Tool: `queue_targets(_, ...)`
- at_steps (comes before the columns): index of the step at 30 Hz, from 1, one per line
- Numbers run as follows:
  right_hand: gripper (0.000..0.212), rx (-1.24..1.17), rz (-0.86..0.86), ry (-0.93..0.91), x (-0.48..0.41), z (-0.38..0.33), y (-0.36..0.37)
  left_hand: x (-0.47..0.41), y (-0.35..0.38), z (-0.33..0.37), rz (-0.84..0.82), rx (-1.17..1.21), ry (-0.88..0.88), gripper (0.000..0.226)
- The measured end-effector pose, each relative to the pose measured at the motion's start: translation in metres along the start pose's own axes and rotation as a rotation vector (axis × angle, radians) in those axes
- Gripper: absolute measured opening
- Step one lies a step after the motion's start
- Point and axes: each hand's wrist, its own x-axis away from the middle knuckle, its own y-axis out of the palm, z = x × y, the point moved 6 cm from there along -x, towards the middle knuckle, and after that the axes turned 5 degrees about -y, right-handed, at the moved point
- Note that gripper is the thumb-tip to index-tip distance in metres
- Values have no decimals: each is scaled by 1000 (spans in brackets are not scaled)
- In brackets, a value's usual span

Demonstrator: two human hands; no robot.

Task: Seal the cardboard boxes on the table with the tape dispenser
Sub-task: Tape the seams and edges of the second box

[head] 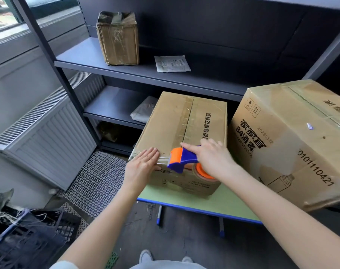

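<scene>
Left grip (144, 166) lies released, flat on box (184, 121) edge; right grip (212, 158) clasps tape dispenser (182, 159).

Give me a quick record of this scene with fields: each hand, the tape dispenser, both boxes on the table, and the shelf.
left hand: flat, fingers straight, pressing the near top edge of the smaller box
right hand: grips the tape dispenser, index finger along its top
tape dispenser: blue and orange, at that box's near edge
larger box: right of the smaller one, top seam taped
table: green top, blue edge
shelf: holds a small taped box and a flat packet
</scene>
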Motion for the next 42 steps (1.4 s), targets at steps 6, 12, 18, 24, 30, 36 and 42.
queue_targets(6, 56, -24, 11, -13, 32, 23, -4, -6, -5, 0, -4, -14, 0, 41)
queue_targets(12, 61, 83, -39, 79, 59, 78, -3, -10, -3, -8, -19, 26, -25, 46)
queue_targets(18, 60, 72, -10, 63, 60, 77, 10, -4, 5, 7, -45, -133, 1, 58)
queue_targets(24, 59, 83, -13, 62, 61, 83, 15, -14, 25, 79, -40, -121, 181, 57)
queue_targets(30, 60, 48, -30, 59, 62, 88, 22, -17, 31, 101, 76, -47, 169, 44)
queue_targets(36, 60, -51, -5, 41, 53, 65, 24, -17, 25, 62, 37, -53, 203, 37)
queue_targets(42, 60, -39, 24, 31, 42, 53, 29, -22, 18, 67, -31, -114, 184, 52)
